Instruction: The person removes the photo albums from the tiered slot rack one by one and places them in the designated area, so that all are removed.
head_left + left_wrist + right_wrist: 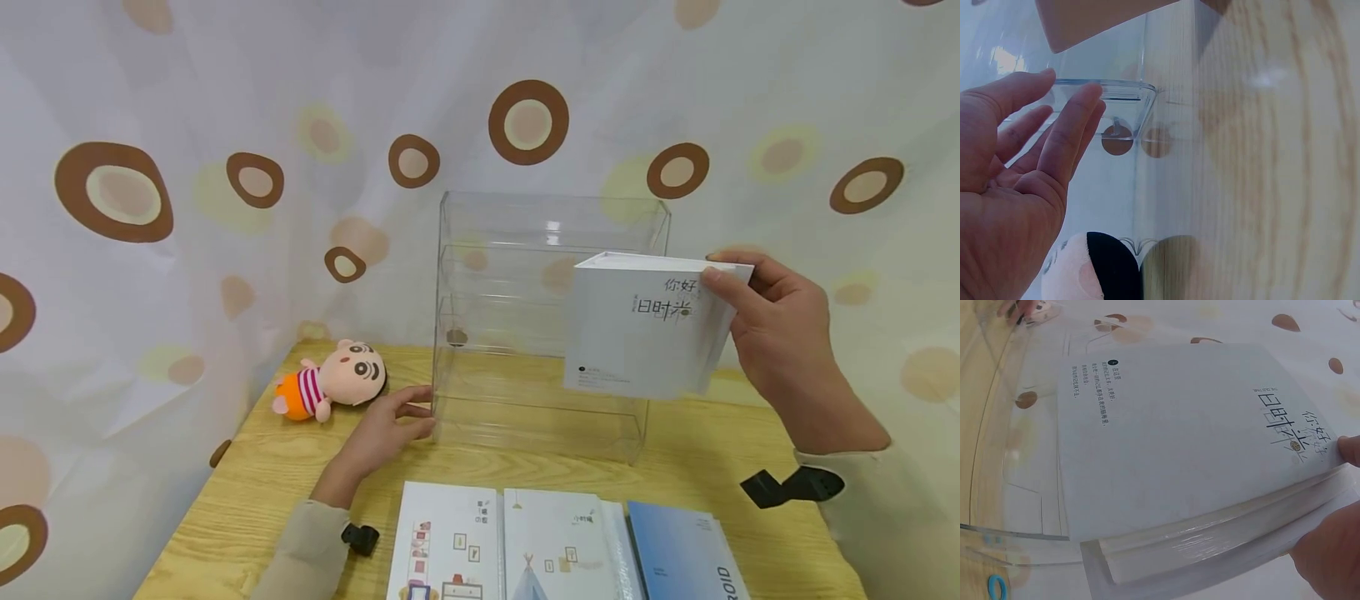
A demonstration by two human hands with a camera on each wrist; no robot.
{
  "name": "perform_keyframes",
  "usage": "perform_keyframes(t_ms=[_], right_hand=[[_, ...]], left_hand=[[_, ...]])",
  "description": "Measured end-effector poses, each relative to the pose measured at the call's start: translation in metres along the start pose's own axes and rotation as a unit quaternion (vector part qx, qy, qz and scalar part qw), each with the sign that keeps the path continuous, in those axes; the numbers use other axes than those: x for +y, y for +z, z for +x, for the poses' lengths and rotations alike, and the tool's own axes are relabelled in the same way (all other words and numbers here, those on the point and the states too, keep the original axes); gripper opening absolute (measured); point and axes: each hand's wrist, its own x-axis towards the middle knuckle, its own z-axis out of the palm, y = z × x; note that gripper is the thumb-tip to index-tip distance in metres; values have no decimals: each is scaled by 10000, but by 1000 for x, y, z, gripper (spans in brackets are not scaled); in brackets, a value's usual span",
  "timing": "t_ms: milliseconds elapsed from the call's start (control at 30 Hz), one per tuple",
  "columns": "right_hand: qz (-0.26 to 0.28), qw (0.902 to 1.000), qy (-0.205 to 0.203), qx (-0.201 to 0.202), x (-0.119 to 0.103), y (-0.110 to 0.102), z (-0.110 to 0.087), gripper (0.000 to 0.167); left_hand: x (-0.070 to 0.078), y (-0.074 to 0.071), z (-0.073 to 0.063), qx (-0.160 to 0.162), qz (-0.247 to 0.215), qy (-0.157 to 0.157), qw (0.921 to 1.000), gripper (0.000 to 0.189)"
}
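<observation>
My right hand (pixel 787 333) pinches a white book (pixel 637 333) by its right end, thumb on the front cover and fingers behind. Black Chinese lettering marks the cover, and in the right wrist view the pages show between the covers. The book is raised in front of the upper right part of a clear acrylic rack (pixel 540 425) with several tiers. At the rack's lower left side, my left hand (pixel 390 425) has its fingertips right at the edge, fingers loosely extended. In the left wrist view that hand (pixel 1029 144) holds nothing.
A plush doll (pixel 330 382) in a striped top lies left of the rack on the wooden table (pixel 217 517). Along the front are two white albums (pixel 450 533) (pixel 551 533) and a blue book (pixel 678 542). A patterned curtain (pixel 300 75) hangs behind.
</observation>
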Motion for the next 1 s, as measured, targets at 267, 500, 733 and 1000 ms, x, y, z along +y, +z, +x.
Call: perform_keyframes(t_ms=[267,500,733,1000], right_hand=[[80,9999,114,30,0,-32,-17,22],[-318,9990,171,248,8,-61,-34,24],[48,9997,259,-12,25,-91,-53,26],[19,9989,448,-113,36,-122,-75,31]], left_hand=[[1,0,-2,4,-10,13,10000,60],[2,-1,-2,-24,0,25,10000,61],[-1,-1,-1,23,23,-19,10000,60],[0,0,0,43,58,-21,10000,60]])
